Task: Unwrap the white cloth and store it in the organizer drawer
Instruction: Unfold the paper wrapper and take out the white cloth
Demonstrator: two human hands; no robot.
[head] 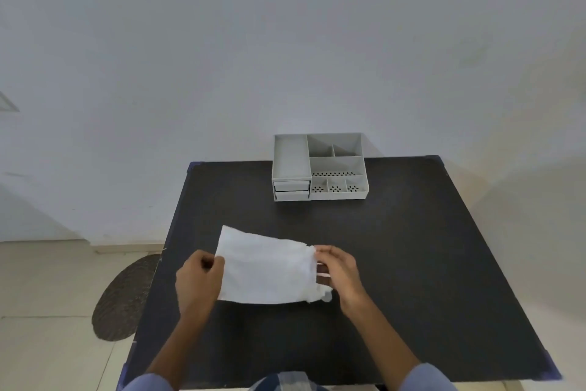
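A white cloth (264, 268) is held just above the black table (412, 263), spread roughly flat, with its right end gathered and bunched. My left hand (198, 279) pinches its left edge. My right hand (341, 273) grips the gathered right end, where short strips or ties show between the fingers. A grey plastic organizer (318, 167) stands at the far edge of the table, with open top compartments and two small drawers (291, 190) at its front left, both closed.
The table's left edge runs close to my left arm. A dark round mat (123, 298) lies on the tiled floor to the left. A pale wall rises right behind the organizer.
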